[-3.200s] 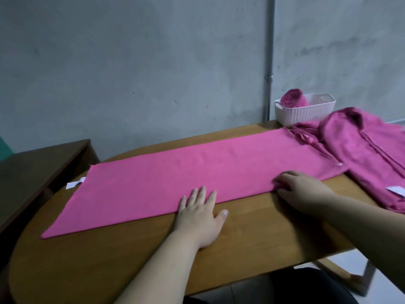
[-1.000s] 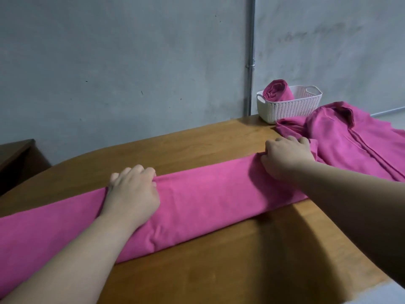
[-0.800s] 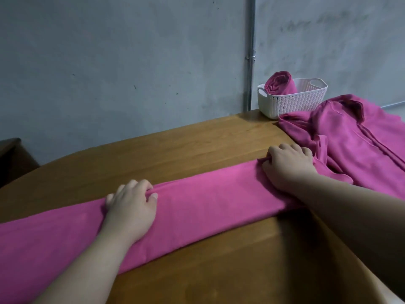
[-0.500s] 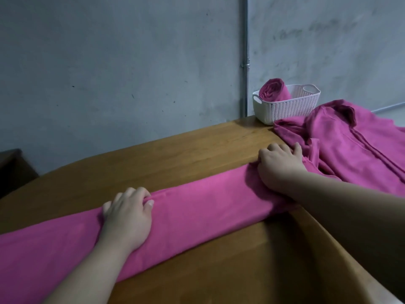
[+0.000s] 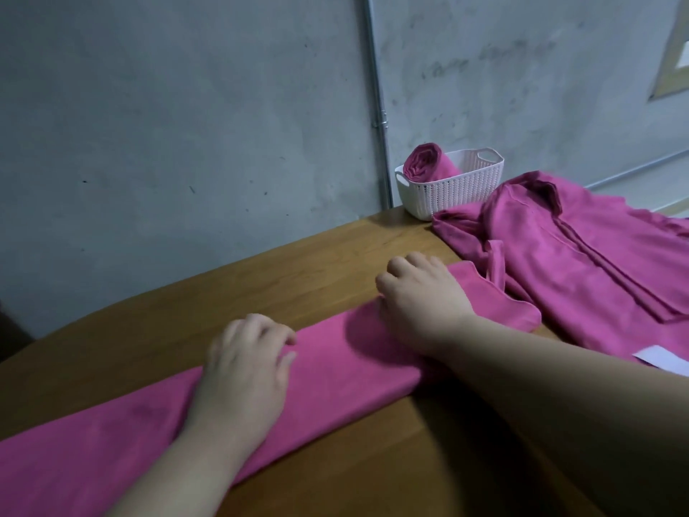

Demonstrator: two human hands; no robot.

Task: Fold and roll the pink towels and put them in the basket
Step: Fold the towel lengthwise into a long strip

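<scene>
left hand (image 5: pixel 246 371) and right hand (image 5: pixel 421 292) each grip, fingers curled, the far edge of the long folded pink towel (image 5: pixel 335 360), a soft narrow band across the brown wooden table (image 5: pixel 317 278). white perforated plastic basket (image 5: pixel 458 190) holds one rolled pink towel (image 5: pixel 427 164). crumpled magenta towels (image 5: pixel 578 255) heaped beside it. band narrower than three seconds ago.

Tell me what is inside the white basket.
One rolled pink towel sits at the left end of the white basket, poking above its rim. The basket's wall hides the interior lower down, so anything lying there cannot be seen.
</scene>
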